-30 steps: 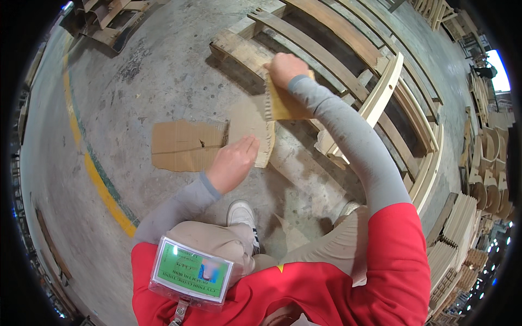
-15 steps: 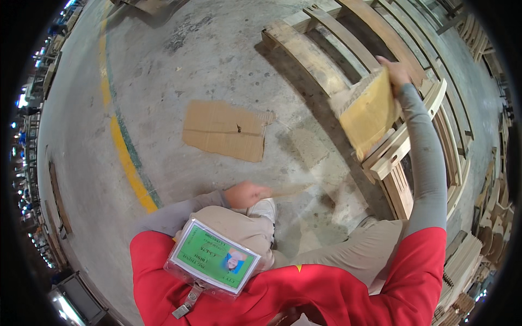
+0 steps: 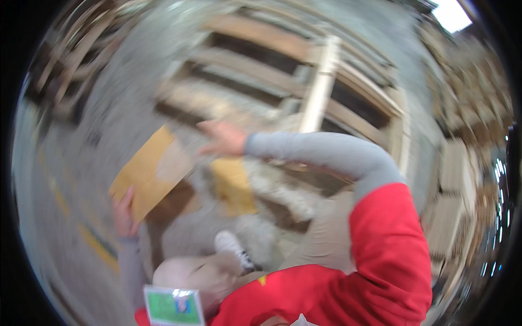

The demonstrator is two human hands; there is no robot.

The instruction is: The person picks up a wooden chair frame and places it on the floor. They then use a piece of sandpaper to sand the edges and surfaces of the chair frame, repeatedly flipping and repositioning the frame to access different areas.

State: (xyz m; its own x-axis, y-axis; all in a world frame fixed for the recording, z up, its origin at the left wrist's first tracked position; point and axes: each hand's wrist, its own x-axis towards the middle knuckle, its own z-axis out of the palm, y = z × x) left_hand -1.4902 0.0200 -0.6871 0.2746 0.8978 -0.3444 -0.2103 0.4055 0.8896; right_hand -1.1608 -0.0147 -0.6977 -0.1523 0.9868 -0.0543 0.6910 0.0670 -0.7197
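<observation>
One yellow-brown sheet is held in the left grip by its lower-left edge; most of its surface is extended up and right, beyond that grip. The right grip is spread and unloaded, near a second yellow piece; contact cannot be determined.
</observation>
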